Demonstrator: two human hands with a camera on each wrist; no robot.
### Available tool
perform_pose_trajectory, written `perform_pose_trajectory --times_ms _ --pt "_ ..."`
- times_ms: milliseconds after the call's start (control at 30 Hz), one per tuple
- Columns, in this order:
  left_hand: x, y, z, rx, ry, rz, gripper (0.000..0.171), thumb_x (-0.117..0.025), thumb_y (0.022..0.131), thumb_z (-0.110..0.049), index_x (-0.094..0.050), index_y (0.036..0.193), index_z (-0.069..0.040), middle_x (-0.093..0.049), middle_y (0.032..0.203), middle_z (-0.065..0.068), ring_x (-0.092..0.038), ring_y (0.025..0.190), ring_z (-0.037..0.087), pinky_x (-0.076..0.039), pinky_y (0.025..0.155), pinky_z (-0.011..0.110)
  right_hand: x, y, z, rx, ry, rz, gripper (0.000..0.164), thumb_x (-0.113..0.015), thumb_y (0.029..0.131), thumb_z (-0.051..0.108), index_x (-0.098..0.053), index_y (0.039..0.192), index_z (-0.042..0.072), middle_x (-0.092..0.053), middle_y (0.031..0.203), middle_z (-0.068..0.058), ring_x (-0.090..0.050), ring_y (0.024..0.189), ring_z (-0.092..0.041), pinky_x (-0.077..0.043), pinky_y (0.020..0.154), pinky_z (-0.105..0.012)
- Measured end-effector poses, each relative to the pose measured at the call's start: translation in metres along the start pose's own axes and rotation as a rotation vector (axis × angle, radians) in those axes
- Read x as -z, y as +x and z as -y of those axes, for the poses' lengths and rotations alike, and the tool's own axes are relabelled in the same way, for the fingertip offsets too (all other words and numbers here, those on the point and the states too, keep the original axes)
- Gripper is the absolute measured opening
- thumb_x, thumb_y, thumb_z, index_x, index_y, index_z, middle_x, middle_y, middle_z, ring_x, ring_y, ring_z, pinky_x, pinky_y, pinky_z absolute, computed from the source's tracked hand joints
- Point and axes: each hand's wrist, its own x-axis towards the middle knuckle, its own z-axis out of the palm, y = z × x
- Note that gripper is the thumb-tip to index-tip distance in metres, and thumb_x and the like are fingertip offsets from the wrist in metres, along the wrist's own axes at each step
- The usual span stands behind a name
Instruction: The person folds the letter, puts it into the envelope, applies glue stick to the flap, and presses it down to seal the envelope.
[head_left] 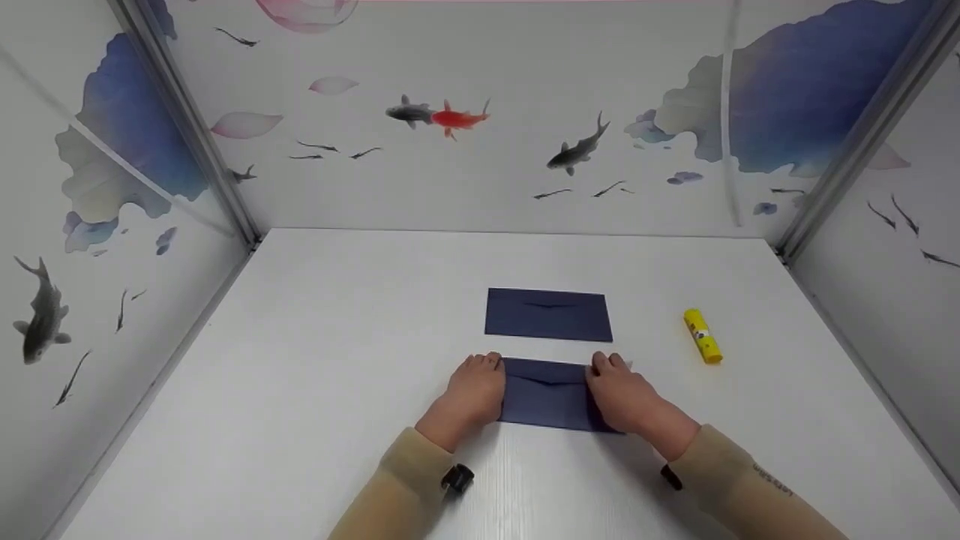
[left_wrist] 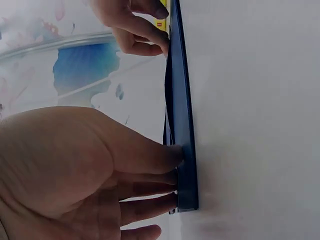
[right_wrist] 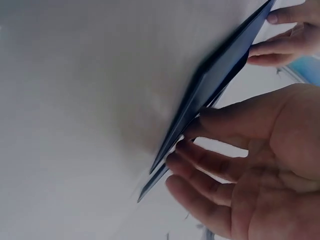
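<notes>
A dark blue envelope (head_left: 544, 405) lies flat on the white table, its long side facing me and its flap slightly lifted at the middle. At its left end, my left hand (head_left: 478, 386) touches the paper, with the thumb and fingers on the upper side in the left wrist view. My right hand (head_left: 621, 390) rests on the right end, thumb beside the forefinger and the other fingers along the short edge. A second dark blue envelope (head_left: 548, 316) lies just beyond. Behind my right hand sits a yellow glue stick (head_left: 703, 336), seemingly capped.
The white table (head_left: 315, 337) is bounded by printed panels: a back wall (head_left: 465, 180) with fish and leaf pictures, plus side walls. Metal posts (head_left: 187, 120) stand at the back corners. Both wrists carry black straps under beige sleeves (head_left: 409, 480).
</notes>
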Motion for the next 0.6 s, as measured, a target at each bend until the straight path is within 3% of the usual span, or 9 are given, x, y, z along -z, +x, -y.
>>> perform_pose_trajectory --times_ms 167,267,400,600 --pt "0.003 0.001 -0.011 0.008 -0.083 0.096 0.057 -0.062 0.102 -0.038 -0.047 0.156 -0.024 -0.041 0.161 0.024 -0.039 0.151 0.037 -0.033 0.125 0.044 0.0 0.0 0.009 -0.046 -0.027 0.0 0.036 -0.059 0.099 -0.002 -0.058 0.13 -0.018 -0.052 0.135 -0.032 -0.053 0.116 -0.043 -0.06 0.083 -0.055" --pt "0.004 0.001 -0.018 0.011 -0.109 0.131 0.061 -0.064 0.1 -0.045 -0.044 0.156 -0.033 -0.035 0.161 0.032 -0.034 0.152 0.044 -0.032 0.125 0.048 -0.001 0.001 0.016 -0.063 -0.008 -0.019 0.037 -0.06 0.097 -0.003 -0.057 0.129 -0.021 -0.053 0.13 -0.034 -0.053 0.114 -0.044 -0.06 0.081 -0.057" --pt "0.006 0.002 -0.023 0.019 -0.095 0.146 0.064 -0.067 0.098 -0.049 -0.046 0.155 -0.032 -0.035 0.159 0.036 -0.034 0.151 0.048 -0.033 0.124 0.051 -0.001 0.004 0.03 -0.055 0.013 -0.018 0.044 -0.065 0.095 -0.001 -0.054 0.133 -0.021 -0.052 0.13 -0.036 -0.052 0.12 -0.045 -0.059 0.082 -0.059" --pt "0.01 0.004 -0.026 0.014 -0.022 0.153 0.066 -0.065 0.097 -0.053 -0.045 0.156 -0.031 -0.038 0.157 0.036 -0.039 0.148 0.049 -0.038 0.121 0.051 0.004 0.01 0.06 -0.01 -0.007 0.035 0.061 -0.072 0.093 0.008 -0.048 0.143 -0.015 -0.046 0.148 -0.035 -0.048 0.137 -0.045 -0.057 0.092 -0.06"
